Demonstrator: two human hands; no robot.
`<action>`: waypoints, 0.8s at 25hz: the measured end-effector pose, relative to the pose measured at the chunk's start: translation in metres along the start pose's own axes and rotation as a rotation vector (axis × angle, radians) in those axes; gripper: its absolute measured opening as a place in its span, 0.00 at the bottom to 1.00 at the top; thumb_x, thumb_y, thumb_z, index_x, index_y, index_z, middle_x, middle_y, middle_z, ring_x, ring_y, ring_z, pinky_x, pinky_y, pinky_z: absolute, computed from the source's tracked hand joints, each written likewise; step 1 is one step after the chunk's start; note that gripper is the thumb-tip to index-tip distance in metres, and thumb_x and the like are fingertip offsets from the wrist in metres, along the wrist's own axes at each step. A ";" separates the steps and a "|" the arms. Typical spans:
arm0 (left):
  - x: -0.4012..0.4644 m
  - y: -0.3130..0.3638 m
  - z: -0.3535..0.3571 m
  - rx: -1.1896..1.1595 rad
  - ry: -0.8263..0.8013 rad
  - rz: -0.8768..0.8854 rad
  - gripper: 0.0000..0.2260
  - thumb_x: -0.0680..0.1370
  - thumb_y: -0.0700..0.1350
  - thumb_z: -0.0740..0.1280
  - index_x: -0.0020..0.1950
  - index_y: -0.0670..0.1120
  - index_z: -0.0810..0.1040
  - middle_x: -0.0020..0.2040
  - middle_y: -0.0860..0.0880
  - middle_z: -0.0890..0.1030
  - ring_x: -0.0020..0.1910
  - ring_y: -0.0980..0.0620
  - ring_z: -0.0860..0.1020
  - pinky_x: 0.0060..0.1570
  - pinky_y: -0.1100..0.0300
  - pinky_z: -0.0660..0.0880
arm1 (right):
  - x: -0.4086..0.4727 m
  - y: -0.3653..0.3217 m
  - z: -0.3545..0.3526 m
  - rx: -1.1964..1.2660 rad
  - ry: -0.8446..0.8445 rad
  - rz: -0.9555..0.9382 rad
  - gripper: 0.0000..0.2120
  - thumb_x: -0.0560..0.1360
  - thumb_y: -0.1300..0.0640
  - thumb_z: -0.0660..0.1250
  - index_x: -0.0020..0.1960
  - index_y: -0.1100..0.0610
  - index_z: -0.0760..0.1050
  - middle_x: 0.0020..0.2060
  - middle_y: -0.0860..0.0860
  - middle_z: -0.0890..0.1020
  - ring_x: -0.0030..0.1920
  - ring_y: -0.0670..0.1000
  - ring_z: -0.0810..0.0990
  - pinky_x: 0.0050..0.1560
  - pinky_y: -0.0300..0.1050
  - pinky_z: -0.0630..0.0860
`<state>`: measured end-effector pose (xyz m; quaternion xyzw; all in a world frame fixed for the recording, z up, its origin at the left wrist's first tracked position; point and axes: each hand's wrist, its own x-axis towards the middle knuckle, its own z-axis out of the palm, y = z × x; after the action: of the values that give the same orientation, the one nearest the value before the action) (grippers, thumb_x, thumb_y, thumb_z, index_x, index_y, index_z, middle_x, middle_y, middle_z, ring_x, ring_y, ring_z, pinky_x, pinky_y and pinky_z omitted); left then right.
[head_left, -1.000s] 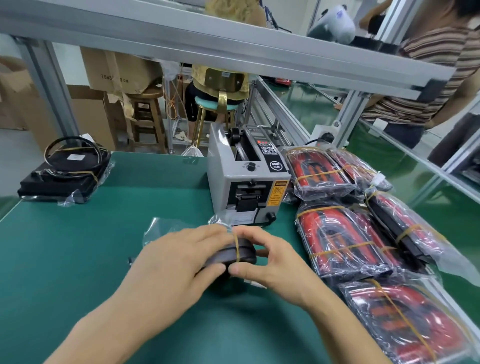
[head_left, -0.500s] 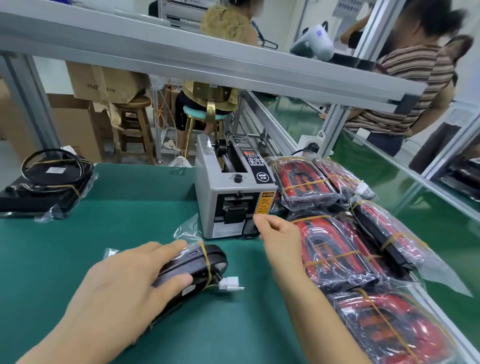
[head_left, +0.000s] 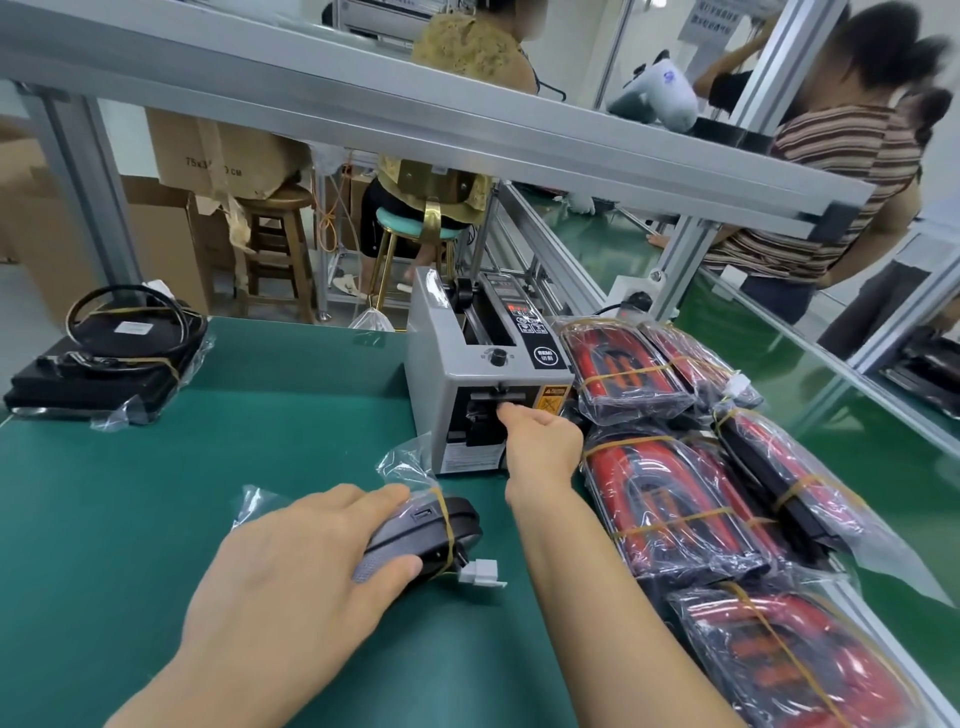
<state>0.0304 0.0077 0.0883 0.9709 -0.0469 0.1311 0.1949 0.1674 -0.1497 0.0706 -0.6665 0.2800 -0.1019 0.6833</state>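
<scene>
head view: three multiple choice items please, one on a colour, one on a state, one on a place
1. What colour is the table mat?
A red
B green
C grey

2. How is the bagged black pack?
A lifted clear of the mat
B lying on the mat, held by the left hand
C lying untouched

3. Where is the right hand?
A on the pack
B flat on the mat
C at the front slot of the grey tape dispenser

Answers:
1 B, the mat is green all over.
2 B, the left hand's fingers and thumb lie round the pack, which rests on the mat.
3 C, its fingertips reach the slot in the dispenser's front.
</scene>
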 end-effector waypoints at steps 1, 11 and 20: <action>-0.001 0.001 0.000 0.000 0.005 -0.005 0.21 0.75 0.68 0.52 0.67 0.70 0.59 0.56 0.67 0.73 0.55 0.64 0.73 0.39 0.70 0.64 | 0.000 -0.002 0.001 0.038 -0.007 0.069 0.11 0.72 0.61 0.72 0.33 0.54 0.74 0.30 0.47 0.74 0.29 0.47 0.69 0.33 0.41 0.67; -0.005 0.009 -0.004 -0.203 0.006 -0.055 0.20 0.71 0.58 0.67 0.59 0.69 0.63 0.57 0.71 0.70 0.56 0.66 0.68 0.43 0.65 0.64 | -0.064 -0.011 -0.069 -0.008 -0.643 0.144 0.13 0.62 0.50 0.72 0.46 0.51 0.82 0.50 0.40 0.82 0.58 0.40 0.75 0.60 0.47 0.60; -0.008 0.010 -0.004 -0.328 0.082 -0.081 0.21 0.70 0.43 0.72 0.54 0.64 0.69 0.53 0.71 0.71 0.50 0.66 0.70 0.42 0.72 0.65 | -0.078 0.010 -0.068 -0.121 -0.725 -0.005 0.08 0.73 0.59 0.70 0.36 0.54 0.84 0.51 0.34 0.79 0.60 0.25 0.67 0.46 0.25 0.63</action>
<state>0.0204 0.0003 0.0935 0.9210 -0.0207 0.1532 0.3575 0.0653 -0.1667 0.0831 -0.6993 0.0233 0.1561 0.6972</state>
